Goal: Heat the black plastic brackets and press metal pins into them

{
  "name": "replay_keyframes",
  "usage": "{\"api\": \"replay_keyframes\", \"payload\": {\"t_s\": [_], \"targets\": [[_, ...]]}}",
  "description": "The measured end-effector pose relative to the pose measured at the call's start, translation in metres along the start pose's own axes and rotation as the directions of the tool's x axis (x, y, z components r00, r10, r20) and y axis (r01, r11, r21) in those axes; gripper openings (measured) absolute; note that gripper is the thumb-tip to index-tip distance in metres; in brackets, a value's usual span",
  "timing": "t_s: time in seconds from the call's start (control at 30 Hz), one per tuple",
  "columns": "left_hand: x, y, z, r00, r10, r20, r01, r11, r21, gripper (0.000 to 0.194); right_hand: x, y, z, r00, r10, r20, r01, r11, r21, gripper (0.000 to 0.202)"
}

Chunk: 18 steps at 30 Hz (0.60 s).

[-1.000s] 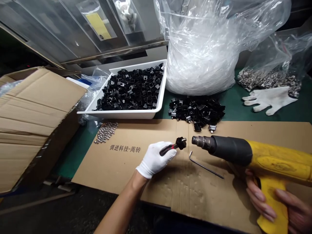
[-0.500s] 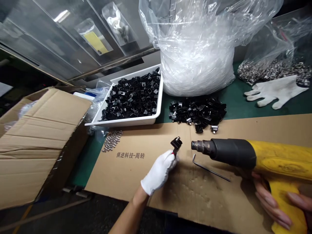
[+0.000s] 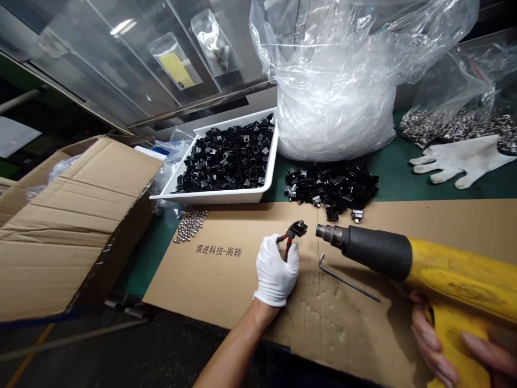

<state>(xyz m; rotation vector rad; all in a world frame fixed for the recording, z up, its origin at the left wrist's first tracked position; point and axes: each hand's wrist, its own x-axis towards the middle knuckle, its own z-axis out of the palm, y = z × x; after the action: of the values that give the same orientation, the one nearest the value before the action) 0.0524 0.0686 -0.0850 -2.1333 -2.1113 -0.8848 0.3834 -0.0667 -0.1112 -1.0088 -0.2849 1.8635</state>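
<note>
My left hand, in a white glove, is closed around the red-and-black handles of a pair of pliers. The pliers' jaws hold a small black part with a metal piece on top, a little above the cardboard. My bare right hand grips the handle of a yellow heat gun. Its stepped metal nozzle points left at the black part, with a small gap between them. A hex key lies on the cardboard below the nozzle.
A white tray full of black parts stands behind, beside a loose pile of black parts. Small metal pieces lie at the cardboard's left. A large plastic bag, a white glove and a carton surround the work area.
My left hand has turned, so the pliers' handles now show and the black part sits at a different angle, nearer the nozzle. The heat gun has shifted slightly and tilted.
</note>
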Motion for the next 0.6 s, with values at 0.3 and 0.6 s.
{"api": "replay_keyframes", "payload": {"t_s": [0.3, 0.6], "targets": [[-0.001, 0.002, 0.002, 0.994, -0.014, -0.111, 0.027, 0.993, 0.119, 0.04, -0.014, 0.016, 0.024, 0.999, 0.034, -0.032, -0.031, 0.993, 0.112, 0.05], [-0.003, 0.002, 0.005, 0.986, -0.021, -0.163, 0.05, 0.983, 0.177, 0.041, -0.019, -0.001, 0.056, 0.986, 0.065, -0.151, -0.054, 0.996, 0.073, 0.047]]}}
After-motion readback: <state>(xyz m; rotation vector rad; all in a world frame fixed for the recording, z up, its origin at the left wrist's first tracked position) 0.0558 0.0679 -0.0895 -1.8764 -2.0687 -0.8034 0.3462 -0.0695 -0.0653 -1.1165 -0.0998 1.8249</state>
